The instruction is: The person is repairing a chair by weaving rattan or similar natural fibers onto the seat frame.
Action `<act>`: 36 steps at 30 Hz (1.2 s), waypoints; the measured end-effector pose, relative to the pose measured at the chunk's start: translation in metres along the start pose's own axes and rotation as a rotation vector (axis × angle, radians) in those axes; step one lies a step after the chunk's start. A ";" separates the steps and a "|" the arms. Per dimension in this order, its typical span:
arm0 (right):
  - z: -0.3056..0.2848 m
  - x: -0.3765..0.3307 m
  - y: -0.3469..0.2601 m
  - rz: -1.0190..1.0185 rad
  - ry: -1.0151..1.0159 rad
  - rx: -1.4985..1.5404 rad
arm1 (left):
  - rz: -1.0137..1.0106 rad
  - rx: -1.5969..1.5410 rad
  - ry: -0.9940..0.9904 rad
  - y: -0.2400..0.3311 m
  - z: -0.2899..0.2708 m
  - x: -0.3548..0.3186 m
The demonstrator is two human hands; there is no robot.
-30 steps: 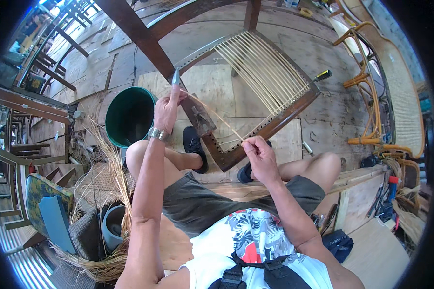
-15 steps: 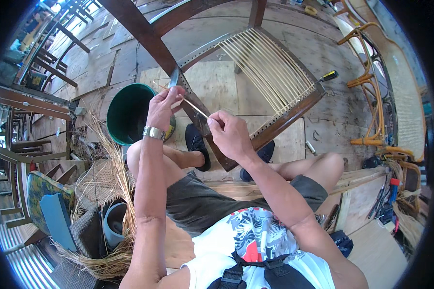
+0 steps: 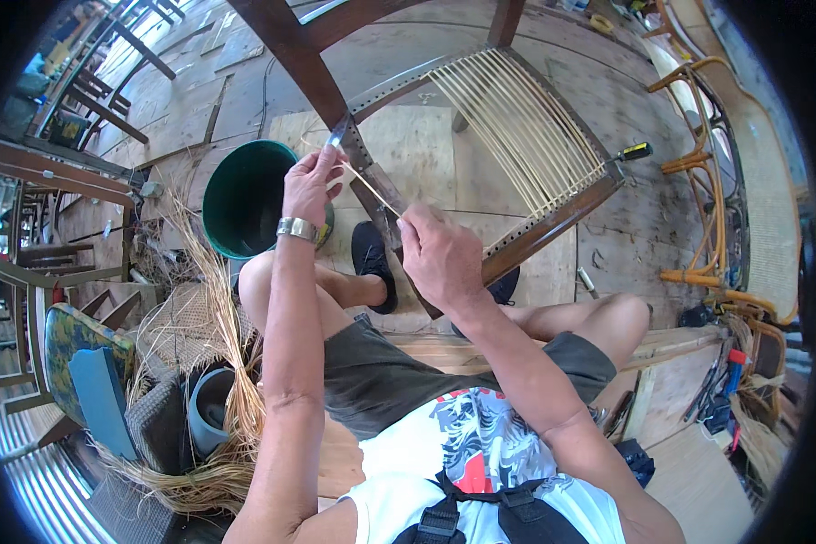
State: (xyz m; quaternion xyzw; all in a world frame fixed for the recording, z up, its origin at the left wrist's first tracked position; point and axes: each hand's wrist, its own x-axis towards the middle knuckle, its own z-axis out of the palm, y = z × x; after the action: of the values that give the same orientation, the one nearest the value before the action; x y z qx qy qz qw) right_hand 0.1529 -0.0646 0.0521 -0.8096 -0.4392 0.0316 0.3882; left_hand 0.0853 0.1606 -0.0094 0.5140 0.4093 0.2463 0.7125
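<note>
Since 1 second ago, the right hand has moved off the seat frame's near corner toward the left hand, leaving a shorter stretch of cane strip between the 2. The right thumb and curled fingers are pinched closed on the strip; the left fingers are closed on a shiny blade, with the strip running to their tips. Beyond and right of the right grip lies the partly strung seat frame, a screwdriver at its corner. Just left of the left grip stands a green bucket.
</note>
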 end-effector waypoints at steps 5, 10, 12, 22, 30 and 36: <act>0.006 -0.004 0.007 -0.067 0.022 -0.133 | 0.104 0.150 0.005 -0.009 0.011 0.011; 0.002 -0.006 0.007 -0.100 0.004 -0.097 | 0.261 0.191 0.087 -0.017 0.011 0.013; 0.000 -0.007 0.005 -0.124 0.016 -0.091 | 0.274 0.167 0.075 -0.019 0.010 0.013; 0.005 -0.024 0.011 -0.042 -0.098 -0.193 | 0.348 0.535 0.269 -0.022 0.009 0.014; 0.014 -0.023 0.018 -0.108 -0.045 -0.192 | 0.349 0.791 0.321 -0.026 -0.009 0.000; 0.019 -0.017 0.019 0.027 -0.122 -0.144 | 0.031 0.423 0.103 -0.043 -0.036 -0.053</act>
State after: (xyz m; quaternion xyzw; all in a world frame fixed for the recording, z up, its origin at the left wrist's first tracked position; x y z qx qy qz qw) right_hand 0.1481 -0.0714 0.0211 -0.8378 -0.4521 0.0544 0.3013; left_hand 0.0232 0.1238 -0.0368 0.6449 0.4799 0.1917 0.5630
